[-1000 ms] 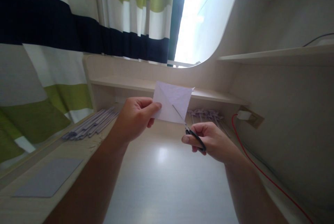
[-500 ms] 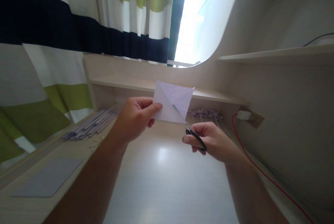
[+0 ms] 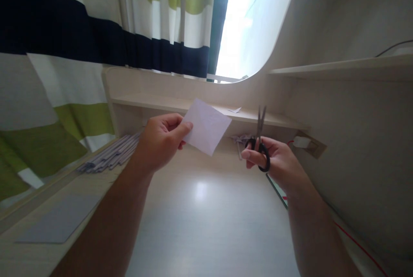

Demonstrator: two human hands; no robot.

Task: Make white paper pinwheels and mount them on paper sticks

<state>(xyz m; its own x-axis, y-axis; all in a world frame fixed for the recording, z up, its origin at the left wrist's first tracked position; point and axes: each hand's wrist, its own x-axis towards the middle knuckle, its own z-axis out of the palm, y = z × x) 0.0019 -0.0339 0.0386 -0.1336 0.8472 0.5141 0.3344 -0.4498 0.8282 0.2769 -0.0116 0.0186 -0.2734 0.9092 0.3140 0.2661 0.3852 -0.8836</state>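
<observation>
My left hand point(image 3: 166, 139) pinches the left corner of a small white sheet of paper point(image 3: 208, 126) between thumb and fingers. The sheet is held up above the desk, turned so one corner points down, with faint crease lines across it. To its right, my right hand point(image 3: 267, 156) grips black-handled scissors point(image 3: 260, 128), thumb and fingers at the handle loops. The blades point upward, slightly apart, and do not touch the paper. A small white paper scrap point(image 3: 234, 110) shows just right of the sheet, in front of the shelf.
Rolled paper sticks point(image 3: 109, 154) lie in a bundle at the left of the desk point(image 3: 200, 225). A flat paper sheet point(image 3: 58, 221) rests nearer. Folded paper pieces point(image 3: 240, 140) sit at the back under a shelf point(image 3: 155, 104). A charger plug point(image 3: 301, 141) and red cable point(image 3: 361, 247) are at right.
The scissors have moved away from the paper, to the right and up, and now point upward. The left hand has turned the sheet and shifted slightly left. A scrap now shows apart from it.
</observation>
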